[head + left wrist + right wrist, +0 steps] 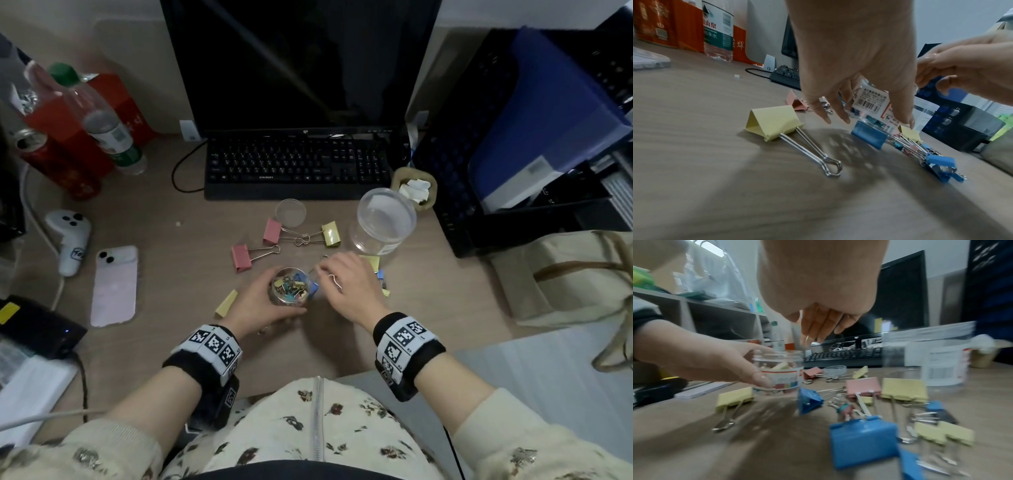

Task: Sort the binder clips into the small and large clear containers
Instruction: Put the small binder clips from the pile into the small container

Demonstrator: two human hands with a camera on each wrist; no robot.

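My left hand (260, 301) grips the small clear container (289, 287), which holds several small coloured clips and stands low over the desk (164, 240). In the left wrist view my fingers (838, 112) wrap the labelled container (871, 104). My right hand (346, 281) hovers just right of its rim, and its fingertips (816, 335) hang down with nothing visible in them. The large clear container (385, 219) stands open to the right. Large clips lie around: pink (272, 231), yellow (331, 233), yellow (226, 303), blue (863, 444).
The small lid (290, 212) lies near the keyboard (298, 168). A phone (114, 284), a white controller (68, 240) and a water bottle (102, 120) are at the left. A black crate (479, 192) and a tote bag (565, 274) stand at the right.
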